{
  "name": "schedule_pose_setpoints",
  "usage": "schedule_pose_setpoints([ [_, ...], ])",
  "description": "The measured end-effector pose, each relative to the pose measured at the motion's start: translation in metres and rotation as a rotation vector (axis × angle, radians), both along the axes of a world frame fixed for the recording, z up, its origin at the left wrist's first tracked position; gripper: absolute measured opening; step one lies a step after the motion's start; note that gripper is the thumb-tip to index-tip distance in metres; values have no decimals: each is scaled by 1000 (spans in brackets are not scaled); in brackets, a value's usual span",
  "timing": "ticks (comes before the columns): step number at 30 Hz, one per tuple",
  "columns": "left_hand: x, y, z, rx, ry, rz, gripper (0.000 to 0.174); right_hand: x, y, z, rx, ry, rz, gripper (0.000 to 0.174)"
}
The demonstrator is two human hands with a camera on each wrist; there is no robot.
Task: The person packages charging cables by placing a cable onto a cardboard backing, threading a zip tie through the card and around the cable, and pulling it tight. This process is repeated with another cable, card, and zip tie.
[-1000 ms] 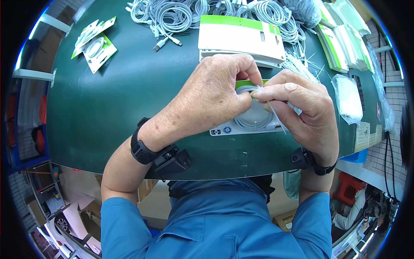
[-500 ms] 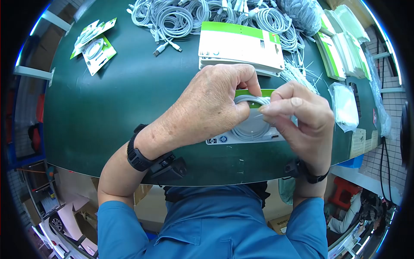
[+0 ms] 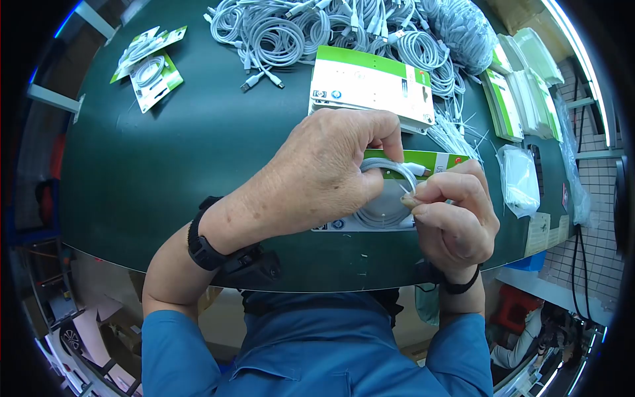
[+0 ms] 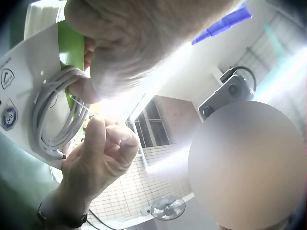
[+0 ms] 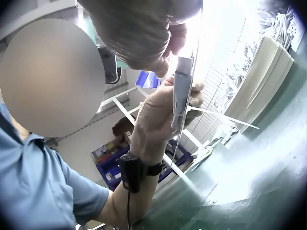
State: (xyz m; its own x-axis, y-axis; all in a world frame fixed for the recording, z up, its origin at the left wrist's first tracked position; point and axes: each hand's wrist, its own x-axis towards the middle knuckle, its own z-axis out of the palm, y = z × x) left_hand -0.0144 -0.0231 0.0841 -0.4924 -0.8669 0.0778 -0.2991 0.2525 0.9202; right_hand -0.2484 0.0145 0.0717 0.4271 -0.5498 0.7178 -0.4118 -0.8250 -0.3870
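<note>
In the head view my left hand grips a white and green packaging card along with a coil of pale grey cable lying against it. A white plug shows at the coil's upper right. My right hand is at the coil's right side, thumb and forefinger pinching the end of a thin white cable tie. In the right wrist view a grey plug runs along the card's edge, and a tie tail sticks out past it. The left palm hides part of the coil.
Behind the hands sits a stack of cards, with a heap of coiled cables beyond. Loose cable ties lie right of the stack. Finished-looking cards with cables rest at far left, a plastic bag at right.
My right hand has moved from the coil's top to its right side; the long tie tail hanging from its fingers no longer shows. My left hand keeps its grip. The head view has shifted slightly.
</note>
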Motion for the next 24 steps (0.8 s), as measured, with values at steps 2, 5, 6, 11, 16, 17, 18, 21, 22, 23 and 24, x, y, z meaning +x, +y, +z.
schedule_pose_setpoints([
  [2, 0, 0, -4, -58, 11, 7, 19, 1, 0, 0, 5, 1, -3, 40],
  [5, 1, -1, -4, -64, 1, 5, 19, 2, -1, -1, 12, 1, -7, 40],
  [6, 1, -1, -4, -53, -7, 3, 19, 2, -1, -2, 11, -1, -8, 40],
  [11, 1, -1, -2, -14, -22, 9, 18, 4, -5, -2, 16, 1, 11, 34],
  [16, -1, 0, -5, -2, -16, 9, 17, 5, -11, -6, -50, 74, 11, 27],
  [17, -2, -1, -8, -4, 9, 2, 16, 6, -11, -6, -68, 111, 15, 27],
  [18, -2, -1, -9, -6, 35, -5, 16, 6, -11, -6, -86, 147, 18, 26],
  [21, -3, -2, -7, 70, 36, -32, 15, 5, -12, -1, -130, 281, 15, 27],
  [22, -3, -2, -9, 60, 46, -35, 15, 4, -12, 0, -143, 330, 12, 27],
  [23, -3, -3, -11, 46, 57, -37, 15, 3, -12, 1, -137, 346, 9, 28],
  [24, -3, -3, -13, 31, 67, -39, 15, 2, -11, 1, -132, 361, 6, 28],
])
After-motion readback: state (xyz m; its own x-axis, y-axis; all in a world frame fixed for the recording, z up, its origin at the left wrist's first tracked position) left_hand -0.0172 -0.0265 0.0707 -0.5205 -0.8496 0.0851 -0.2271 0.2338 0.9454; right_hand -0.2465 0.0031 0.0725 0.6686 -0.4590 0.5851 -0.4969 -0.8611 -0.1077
